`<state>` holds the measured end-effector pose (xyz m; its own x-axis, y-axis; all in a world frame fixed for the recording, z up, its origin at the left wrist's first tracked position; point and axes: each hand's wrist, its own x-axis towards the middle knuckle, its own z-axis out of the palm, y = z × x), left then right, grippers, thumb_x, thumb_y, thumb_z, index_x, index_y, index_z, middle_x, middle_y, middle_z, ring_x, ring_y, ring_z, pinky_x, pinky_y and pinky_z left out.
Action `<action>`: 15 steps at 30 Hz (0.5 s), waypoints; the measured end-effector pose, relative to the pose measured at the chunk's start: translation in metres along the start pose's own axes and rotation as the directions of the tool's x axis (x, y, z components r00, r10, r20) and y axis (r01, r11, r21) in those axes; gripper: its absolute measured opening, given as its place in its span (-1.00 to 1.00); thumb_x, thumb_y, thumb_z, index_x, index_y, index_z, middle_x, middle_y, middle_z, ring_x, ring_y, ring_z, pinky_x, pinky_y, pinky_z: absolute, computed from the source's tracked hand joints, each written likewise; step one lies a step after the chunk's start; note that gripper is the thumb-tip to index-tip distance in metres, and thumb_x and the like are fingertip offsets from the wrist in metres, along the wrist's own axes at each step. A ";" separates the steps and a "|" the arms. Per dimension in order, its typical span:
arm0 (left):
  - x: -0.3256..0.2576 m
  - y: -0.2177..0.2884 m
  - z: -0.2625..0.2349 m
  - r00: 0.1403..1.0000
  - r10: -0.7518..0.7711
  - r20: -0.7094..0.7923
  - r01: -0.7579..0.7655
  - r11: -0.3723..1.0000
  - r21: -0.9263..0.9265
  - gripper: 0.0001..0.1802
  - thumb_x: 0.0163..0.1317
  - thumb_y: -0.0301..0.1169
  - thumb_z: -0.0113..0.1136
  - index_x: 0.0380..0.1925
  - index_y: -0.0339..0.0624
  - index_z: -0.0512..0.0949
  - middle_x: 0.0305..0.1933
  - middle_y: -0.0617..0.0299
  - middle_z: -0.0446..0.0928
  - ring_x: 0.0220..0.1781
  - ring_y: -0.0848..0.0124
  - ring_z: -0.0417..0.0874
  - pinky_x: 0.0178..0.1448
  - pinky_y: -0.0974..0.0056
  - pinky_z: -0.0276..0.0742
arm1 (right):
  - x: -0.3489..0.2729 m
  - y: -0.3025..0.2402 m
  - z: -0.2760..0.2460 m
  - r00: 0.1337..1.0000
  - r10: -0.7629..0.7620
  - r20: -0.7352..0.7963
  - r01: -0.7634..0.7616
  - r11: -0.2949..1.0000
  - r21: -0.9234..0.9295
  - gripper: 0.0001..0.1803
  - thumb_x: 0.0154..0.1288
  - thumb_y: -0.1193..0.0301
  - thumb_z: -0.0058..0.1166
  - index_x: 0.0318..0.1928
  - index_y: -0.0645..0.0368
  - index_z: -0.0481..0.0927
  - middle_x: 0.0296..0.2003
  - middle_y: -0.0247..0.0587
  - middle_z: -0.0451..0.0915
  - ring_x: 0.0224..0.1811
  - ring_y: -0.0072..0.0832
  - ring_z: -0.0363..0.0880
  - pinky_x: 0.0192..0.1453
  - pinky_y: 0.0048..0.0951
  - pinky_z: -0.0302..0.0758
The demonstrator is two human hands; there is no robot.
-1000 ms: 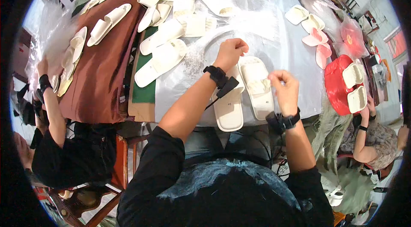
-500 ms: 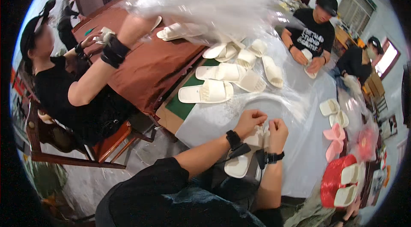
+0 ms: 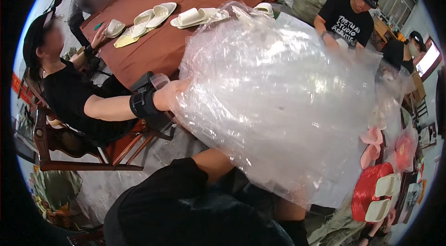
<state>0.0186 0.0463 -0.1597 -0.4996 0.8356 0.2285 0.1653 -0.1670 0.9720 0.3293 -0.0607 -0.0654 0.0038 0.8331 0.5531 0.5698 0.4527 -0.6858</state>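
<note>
A large sheet-like mass of clear plastic film (image 3: 283,93), perhaps a big bag, covers the space in front of me. My left forearm (image 3: 213,162) reaches up under it from the lower edge, and my left hand is hidden behind the film. My right forearm (image 3: 293,206) goes under its lower right part; that hand is hidden too. What either hand holds cannot be made out. At the film's left edge, a co-worker's hand (image 3: 172,93) with a black wristband grips it. Pale slippers (image 3: 197,17) lie on the table beyond the film.
The brown cloth-covered table (image 3: 153,55) holds more cream slippers (image 3: 153,17). A seated co-worker (image 3: 65,83) is at left, another person (image 3: 348,18) at far right. Pink slippers (image 3: 371,146) and a red bundle (image 3: 369,195) stand at right, near a wooden chair's opposite side.
The plastic film has come down from the top toward me, pulled by the left co-worker's hand. It now covers my hands, which were pinched over a slipper, and the nearer slippers.
</note>
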 end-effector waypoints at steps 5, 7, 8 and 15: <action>0.016 -0.029 0.023 0.984 0.153 -0.094 -0.133 0.972 0.195 -0.80 0.19 -0.41 0.21 -0.22 -0.24 0.65 -0.22 0.17 0.65 -0.27 0.35 0.65 -0.13 0.28 0.56 | 0.168 -0.118 0.051 0.969 -0.187 -0.162 0.187 0.982 -0.015 -0.55 0.26 0.45 0.03 0.14 0.39 0.44 0.00 0.08 0.50 -0.10 -0.35 0.57 -0.14 -0.39 0.53; 0.009 -0.043 0.027 0.963 0.227 -0.144 -0.182 0.945 0.272 -0.80 0.18 -0.41 0.21 -0.22 -0.24 0.65 -0.21 0.16 0.65 -0.26 0.34 0.65 -0.13 0.27 0.57 | 0.226 -0.085 -0.003 0.934 -0.281 -0.220 0.284 0.959 -0.020 -0.53 0.26 0.45 0.03 0.16 0.40 0.42 0.03 0.10 0.49 -0.08 -0.35 0.57 -0.14 -0.40 0.54; 0.012 -0.049 0.034 0.950 0.259 -0.173 -0.195 0.927 0.319 -0.80 0.18 -0.41 0.21 -0.22 -0.24 0.65 -0.21 0.16 0.65 -0.26 0.33 0.65 -0.12 0.27 0.57 | 0.222 -0.116 0.005 0.915 -0.324 -0.241 0.330 0.944 -0.014 -0.52 0.27 0.45 0.02 0.18 0.40 0.41 0.05 0.10 0.49 -0.07 -0.35 0.57 -0.14 -0.40 0.54; 0.034 -0.088 0.086 0.841 0.508 -0.186 -0.320 0.745 0.586 -0.79 0.18 -0.41 0.21 -0.21 -0.24 0.65 -0.19 0.16 0.66 -0.24 0.30 0.66 -0.10 0.24 0.57 | 0.168 -0.357 0.095 0.260 -0.829 0.496 0.947 0.319 0.036 0.34 -0.51 -0.06 0.47 0.39 0.13 0.14 0.36 0.16 0.09 0.44 0.00 0.01 0.45 0.08 -0.11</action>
<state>0.0600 0.1339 -0.2427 -0.4947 0.5204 0.6960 0.7811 -0.0849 0.6187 0.0483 -0.0524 0.2274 -0.8785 -0.0010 0.4777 0.1556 0.9448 0.2882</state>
